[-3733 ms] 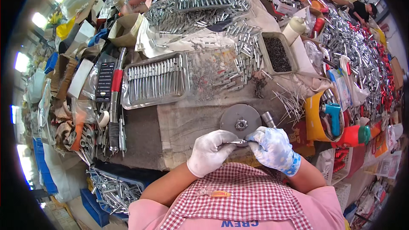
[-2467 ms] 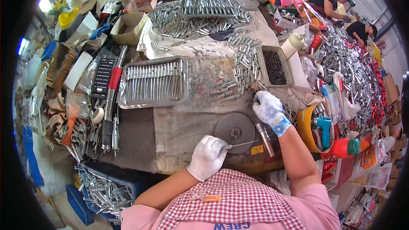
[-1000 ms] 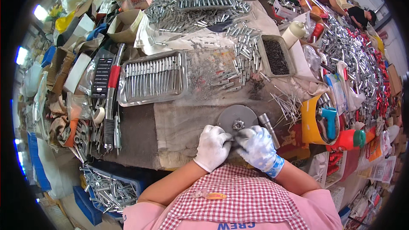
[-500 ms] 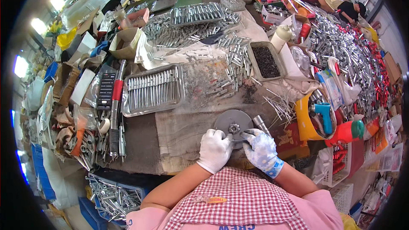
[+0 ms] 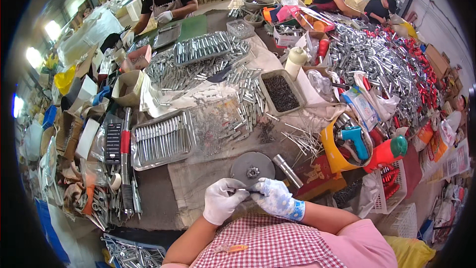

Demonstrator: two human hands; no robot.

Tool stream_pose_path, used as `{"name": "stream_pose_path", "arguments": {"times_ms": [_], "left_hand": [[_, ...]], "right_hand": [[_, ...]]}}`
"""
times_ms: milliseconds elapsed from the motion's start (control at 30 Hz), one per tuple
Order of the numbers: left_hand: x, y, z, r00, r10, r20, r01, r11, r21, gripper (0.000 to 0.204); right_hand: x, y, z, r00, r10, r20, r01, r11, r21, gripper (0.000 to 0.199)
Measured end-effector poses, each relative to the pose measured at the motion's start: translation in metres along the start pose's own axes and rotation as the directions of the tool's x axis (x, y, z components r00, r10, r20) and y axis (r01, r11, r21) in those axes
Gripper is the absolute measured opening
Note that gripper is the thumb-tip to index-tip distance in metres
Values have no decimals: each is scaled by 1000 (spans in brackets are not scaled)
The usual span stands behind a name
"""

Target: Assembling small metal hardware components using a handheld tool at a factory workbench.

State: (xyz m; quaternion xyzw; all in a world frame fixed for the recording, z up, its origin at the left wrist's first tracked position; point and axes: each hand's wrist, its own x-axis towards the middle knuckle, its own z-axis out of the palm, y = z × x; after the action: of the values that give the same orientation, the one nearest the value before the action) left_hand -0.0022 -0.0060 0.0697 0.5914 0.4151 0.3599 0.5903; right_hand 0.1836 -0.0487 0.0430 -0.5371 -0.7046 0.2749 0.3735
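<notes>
My left hand (image 5: pixel 223 201), in a white glove, is closed with thumb and fingertips around a slim metal piece (image 5: pixel 241 189). Most of that piece is hidden by the fingers. My right hand (image 5: pixel 276 198), in a blue-and-white patterned glove, pinches close beside it, its fingertips meeting at the same spot. Just beyond both hands lies a round grey disc (image 5: pixel 239 165) with a toothed metal part (image 5: pixel 253 172) at its centre. A thick shiny metal tube (image 5: pixel 287 170) rests at a slant right of the disc.
Left stands a metal tray (image 5: pixel 163 139) of slim metal rods. Beyond the disc are a bin of dark screws (image 5: pixel 280 92) and loose metal parts (image 5: pixel 250 101). A yellow holder (image 5: pixel 331 148) with a teal-handled tool (image 5: pixel 354 141) is right. Co-workers sit across the table.
The view has tilted up, showing more of the far co-worker. My hands have drawn back off the disc toward me, still close together.
</notes>
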Motion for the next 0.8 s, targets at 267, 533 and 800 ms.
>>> {"name": "stream_pose_path", "arguments": {"times_ms": [267, 533, 800], "left_hand": [[3, 6, -7, 963, 64, -262, 11, 961, 275, 27], [51, 36, -150, 885, 201, -421, 133, 755, 642, 17], [149, -26, -233, 968, 176, -177, 94, 399, 912, 25]], "right_hand": [[28, -14, 17, 992, 106, 74, -112, 990, 85, 14], [83, 25, -61, 996, 47, -71, -63, 970, -234, 23], [94, 133, -83, 920, 265, -290, -382, 430, -818, 20]]}}
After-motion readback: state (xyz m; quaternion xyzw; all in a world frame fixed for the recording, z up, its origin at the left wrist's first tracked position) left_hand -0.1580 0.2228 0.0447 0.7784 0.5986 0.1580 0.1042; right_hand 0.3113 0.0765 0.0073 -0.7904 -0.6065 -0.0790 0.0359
